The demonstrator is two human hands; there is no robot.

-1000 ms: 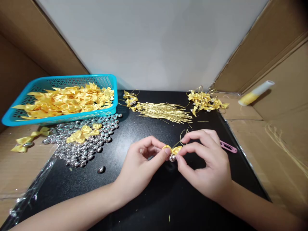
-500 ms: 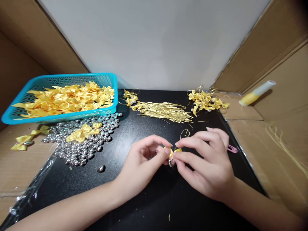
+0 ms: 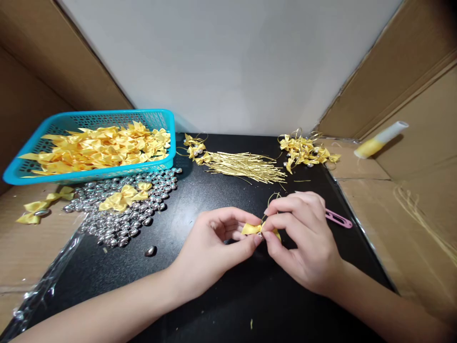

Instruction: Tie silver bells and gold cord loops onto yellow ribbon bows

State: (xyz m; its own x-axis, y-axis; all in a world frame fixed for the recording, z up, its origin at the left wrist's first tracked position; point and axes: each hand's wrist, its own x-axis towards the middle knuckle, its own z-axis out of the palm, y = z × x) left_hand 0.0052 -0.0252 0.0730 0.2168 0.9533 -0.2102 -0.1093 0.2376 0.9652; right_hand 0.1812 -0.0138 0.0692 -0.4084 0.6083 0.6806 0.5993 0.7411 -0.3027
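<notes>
Yellow bow (image 3: 250, 229), seemingly one; two hands (image 3: 210, 247) (image 3: 307, 247)

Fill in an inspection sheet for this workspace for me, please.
Surface: black table, with cardboard on either side.
Job's things: yellow bow held just above the table; gold thread loop rises from it.
Clutter: blue basket of loose bows, silver bells, gold threads, bow pile, pink clip, stray bell.
Grippers: left hand and right hand both pinch the yellow bow with their fingers.
Cables: nothing seen.
Surroundings: cardboard walls, grey back wall, yellow-white tube.
</notes>
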